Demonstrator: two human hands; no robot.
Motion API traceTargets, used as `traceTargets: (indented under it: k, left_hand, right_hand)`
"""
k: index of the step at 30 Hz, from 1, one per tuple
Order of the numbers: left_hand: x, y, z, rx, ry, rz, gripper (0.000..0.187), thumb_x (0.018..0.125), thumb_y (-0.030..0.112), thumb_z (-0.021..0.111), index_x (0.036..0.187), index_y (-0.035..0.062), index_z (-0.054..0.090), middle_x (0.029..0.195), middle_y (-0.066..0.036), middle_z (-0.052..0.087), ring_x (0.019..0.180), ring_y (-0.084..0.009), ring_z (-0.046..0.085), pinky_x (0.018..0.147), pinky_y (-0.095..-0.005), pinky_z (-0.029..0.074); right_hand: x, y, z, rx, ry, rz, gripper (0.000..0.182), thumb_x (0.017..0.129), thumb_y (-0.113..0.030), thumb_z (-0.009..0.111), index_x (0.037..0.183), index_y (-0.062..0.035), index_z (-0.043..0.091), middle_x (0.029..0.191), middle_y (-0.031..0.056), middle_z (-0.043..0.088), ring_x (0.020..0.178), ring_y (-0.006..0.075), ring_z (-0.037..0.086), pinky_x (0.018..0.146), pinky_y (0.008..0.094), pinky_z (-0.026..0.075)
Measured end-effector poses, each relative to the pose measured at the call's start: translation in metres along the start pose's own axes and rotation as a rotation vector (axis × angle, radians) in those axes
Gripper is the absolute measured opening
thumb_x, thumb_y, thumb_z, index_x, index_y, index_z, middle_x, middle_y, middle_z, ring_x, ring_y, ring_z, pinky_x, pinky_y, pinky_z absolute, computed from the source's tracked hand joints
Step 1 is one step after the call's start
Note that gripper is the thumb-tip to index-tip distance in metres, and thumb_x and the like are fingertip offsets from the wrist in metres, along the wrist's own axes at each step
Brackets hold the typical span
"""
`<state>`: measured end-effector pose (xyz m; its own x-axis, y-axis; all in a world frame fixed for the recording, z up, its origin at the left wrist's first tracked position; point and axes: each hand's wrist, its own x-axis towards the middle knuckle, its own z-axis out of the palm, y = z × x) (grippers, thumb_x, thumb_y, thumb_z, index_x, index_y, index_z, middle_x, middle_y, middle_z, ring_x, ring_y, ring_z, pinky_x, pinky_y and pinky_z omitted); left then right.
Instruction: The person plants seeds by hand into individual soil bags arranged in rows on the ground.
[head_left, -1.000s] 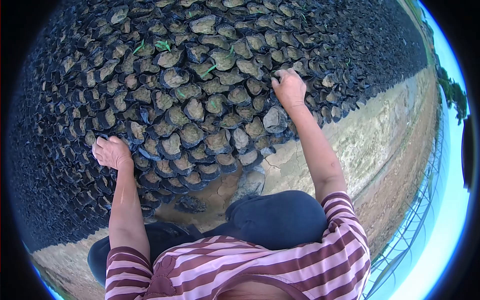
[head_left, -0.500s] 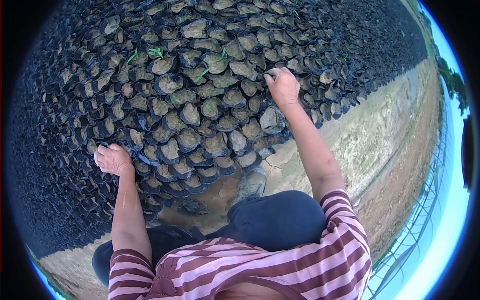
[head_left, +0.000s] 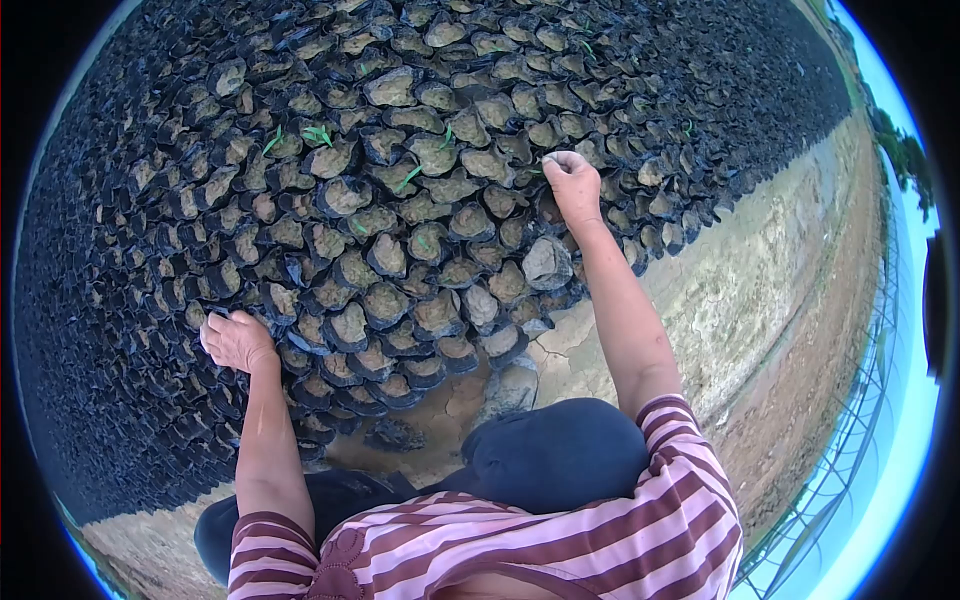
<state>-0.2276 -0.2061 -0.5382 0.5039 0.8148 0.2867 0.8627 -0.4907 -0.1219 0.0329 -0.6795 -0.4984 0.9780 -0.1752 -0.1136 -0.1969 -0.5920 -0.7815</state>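
Rows of soil-filled black plastic nursery bags (head_left: 385,305) lie packed together in front of me. My left hand (head_left: 240,342) rests on the bags at the left, its fingers curled down among the rims; whatever they grip is hidden. Over the bags at the right, my right hand (head_left: 575,190) is closed, with thumb and forefinger pinched together. Anything between those fingertips is too small to make out. Thin green seedlings stand in several bags, among them a leafy one (head_left: 317,135) and a slanting one (head_left: 408,179) left of my right hand.
A pale, lumpy bag (head_left: 547,263) sits at the bed's near edge, below my right hand. Cracked bare ground (head_left: 740,250) runs along the right side. My bent knee (head_left: 560,455) is close to the front bags. A metal frame (head_left: 850,430) stands far right.
Both hands appear slightly lower and further right, but the bags have shifted much the same way with the view. The right hand stays pinched and the left stays curled.
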Motion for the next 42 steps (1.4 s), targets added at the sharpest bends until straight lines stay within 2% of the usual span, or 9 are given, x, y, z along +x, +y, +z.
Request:
traceTargets:
  k: [9,16,22,23,26,30,35,40,42]
  left_hand:
    - [0.003,-0.001,0.005,0.017,0.005,0.004,0.041,0.091,0.033,0.045,0.123,0.0089,0.055,0.132,-0.013,0.053,0.128,-0.0313,0.044,0.1,-0.0483,0.039]
    - [0.001,0.003,-0.001,-0.011,-0.007,-0.011,0.04,0.091,0.031,0.046,0.123,0.0083,0.054,0.133,-0.014,0.052,0.13,-0.0311,0.043,0.102,-0.0485,0.038]
    - [0.001,0.003,-0.002,-0.004,-0.023,-0.017,0.04,0.091,0.031,0.046,0.123,0.0082,0.054,0.134,-0.013,0.051,0.13,-0.0311,0.042,0.102,-0.049,0.038]
    - [0.002,0.003,-0.002,-0.002,-0.029,-0.019,0.04,0.091,0.031,0.046,0.123,0.0082,0.054,0.135,-0.013,0.051,0.13,-0.0311,0.042,0.102,-0.0491,0.038]
    - [0.001,0.001,0.002,-0.003,0.023,0.002,0.04,0.091,0.033,0.046,0.122,0.009,0.056,0.133,-0.013,0.053,0.127,-0.0321,0.045,0.099,-0.0493,0.041]
    - [0.002,0.0,0.001,0.003,0.019,0.006,0.041,0.091,0.032,0.046,0.123,0.0088,0.056,0.133,-0.013,0.053,0.127,-0.0321,0.045,0.099,-0.0491,0.04]
    - [0.002,0.003,-0.002,-0.002,-0.041,-0.022,0.04,0.092,0.029,0.046,0.125,0.0079,0.054,0.136,-0.013,0.049,0.133,-0.0304,0.04,0.105,-0.0478,0.035]
    - [0.001,0.005,-0.005,-0.012,-0.035,-0.025,0.04,0.091,0.027,0.047,0.125,0.0075,0.054,0.136,-0.012,0.05,0.132,-0.0299,0.04,0.105,-0.0478,0.036]
    - [0.001,0.006,-0.007,-0.012,-0.043,-0.023,0.04,0.091,0.027,0.047,0.125,0.0075,0.054,0.135,-0.012,0.05,0.132,-0.0298,0.04,0.104,-0.0479,0.036]
  right_hand:
    - [-0.017,-0.023,-0.001,-0.491,-0.138,-0.166,0.027,0.08,-0.034,0.072,0.096,-0.012,0.073,0.097,0.0104,0.069,0.094,0.032,0.066,0.079,0.0438,0.051]
    - [-0.012,-0.013,0.008,-0.479,-0.098,-0.215,0.026,0.085,-0.036,0.068,0.096,-0.0133,0.074,0.095,0.0131,0.07,0.09,0.0341,0.066,0.077,0.043,0.051]
    - [0.003,-0.02,-0.005,0.113,-0.049,0.121,0.025,0.088,-0.026,0.069,0.101,-0.0046,0.072,0.087,0.0145,0.072,0.077,0.0266,0.069,0.074,0.0344,0.052]
    - [0.007,-0.025,-0.006,0.134,-0.048,0.065,0.019,0.087,-0.019,0.072,0.099,-0.0035,0.072,0.08,0.0088,0.069,0.067,0.0128,0.06,0.066,0.0272,0.05]
    - [0.016,-0.041,-0.004,-0.187,-0.113,-0.329,0.019,0.084,-0.02,0.071,0.098,-0.0075,0.073,0.091,0.0161,0.071,0.084,0.0315,0.067,0.077,0.038,0.052]
    - [0.023,-0.052,0.016,-0.595,-0.234,-0.598,0.015,0.082,-0.018,0.07,0.092,-0.0074,0.071,0.09,0.0151,0.066,0.09,0.0339,0.065,0.079,0.0431,0.052]
    - [0.024,-0.047,0.031,-0.822,-0.252,-0.648,0.011,0.085,-0.017,0.065,0.089,-0.0069,0.068,0.09,0.0151,0.066,0.091,0.0346,0.065,0.079,0.0445,0.053]
    - [0.042,-0.052,0.016,-0.261,-0.134,-0.328,0.018,0.086,-0.02,0.066,0.096,-0.0064,0.072,0.095,0.0168,0.07,0.091,0.0335,0.067,0.083,0.0411,0.052]
    - [0.062,-0.057,0.005,-0.279,-0.06,-0.245,0.019,0.086,-0.021,0.065,0.098,-0.0073,0.072,0.095,0.0169,0.071,0.091,0.0334,0.067,0.084,0.0399,0.052]
